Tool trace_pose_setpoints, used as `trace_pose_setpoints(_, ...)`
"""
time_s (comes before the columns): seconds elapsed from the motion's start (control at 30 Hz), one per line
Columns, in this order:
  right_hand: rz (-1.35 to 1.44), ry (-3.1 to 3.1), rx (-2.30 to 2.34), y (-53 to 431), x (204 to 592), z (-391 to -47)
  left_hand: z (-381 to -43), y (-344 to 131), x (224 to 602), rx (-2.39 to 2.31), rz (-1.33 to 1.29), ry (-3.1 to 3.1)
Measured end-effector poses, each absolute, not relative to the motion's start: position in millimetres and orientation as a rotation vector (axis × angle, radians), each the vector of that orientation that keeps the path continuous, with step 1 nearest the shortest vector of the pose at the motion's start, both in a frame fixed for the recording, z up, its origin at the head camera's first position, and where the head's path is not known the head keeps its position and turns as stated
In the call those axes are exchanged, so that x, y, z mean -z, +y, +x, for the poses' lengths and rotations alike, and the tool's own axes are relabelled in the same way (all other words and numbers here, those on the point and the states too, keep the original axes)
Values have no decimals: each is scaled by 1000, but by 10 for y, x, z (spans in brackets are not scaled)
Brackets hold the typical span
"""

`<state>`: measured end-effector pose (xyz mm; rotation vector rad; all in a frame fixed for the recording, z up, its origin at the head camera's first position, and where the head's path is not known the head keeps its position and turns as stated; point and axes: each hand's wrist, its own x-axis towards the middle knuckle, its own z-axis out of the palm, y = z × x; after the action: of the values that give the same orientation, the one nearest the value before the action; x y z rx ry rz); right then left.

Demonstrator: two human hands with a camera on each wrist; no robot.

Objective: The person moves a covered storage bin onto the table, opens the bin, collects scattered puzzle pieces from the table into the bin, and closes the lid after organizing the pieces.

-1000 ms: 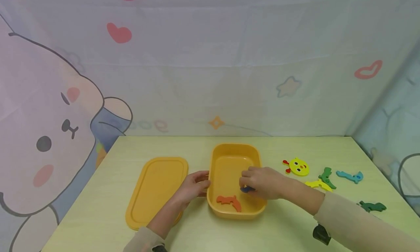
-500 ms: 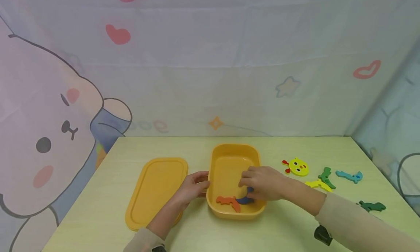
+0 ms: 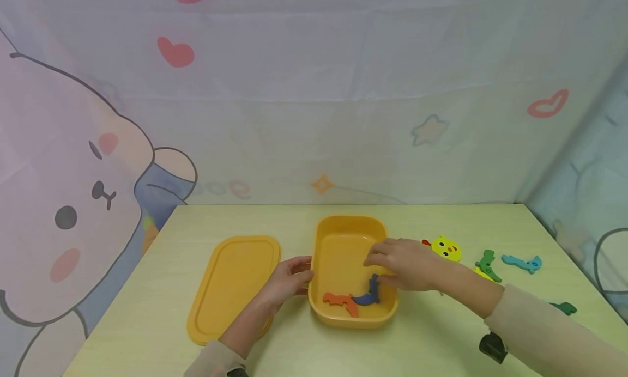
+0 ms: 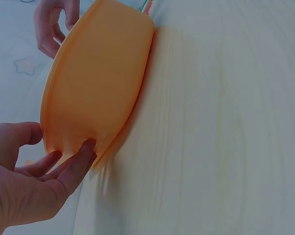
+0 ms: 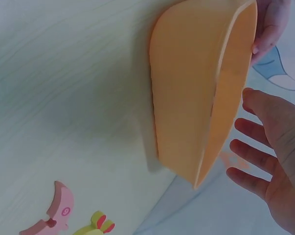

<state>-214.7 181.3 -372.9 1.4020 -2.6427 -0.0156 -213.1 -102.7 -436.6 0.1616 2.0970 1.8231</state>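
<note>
My left hand (image 3: 289, 281) holds the left side of a yellow plastic box (image 3: 338, 262), thumb at the rim and fingertips against the outer wall. Over the box's right rim, my right hand (image 3: 407, 263) is held with fingers spread and nothing between them. Inside the box lie an orange animal-shaped piece (image 3: 343, 302) and a dark blue curved piece (image 3: 370, 294), side by side near the front. In the right wrist view, the right hand's fingertips (image 5: 238, 174) show apart beside the rim, and a pink piece (image 5: 61, 203) lies on the table.
A yellow lid (image 3: 235, 287) lies left of the box. To the right are a yellow chick-face piece (image 3: 445, 249), a green piece (image 3: 487, 265), a light blue piece (image 3: 522, 263) and a dark green piece (image 3: 564, 308). My right forearm partly covers a yellow piece (image 3: 485, 274).
My right hand lowered the dark blue piece beside the orange one, let it go, and moved up and right toward the rim. The left hand has stayed at the box.
</note>
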Motion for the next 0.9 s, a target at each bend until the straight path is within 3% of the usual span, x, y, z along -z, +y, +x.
trace_pose_setpoints(0.9, 1073, -2732, -83, 2563, 3667, -2082, -2107, -1023, 4349, -1870, 186, 2052)
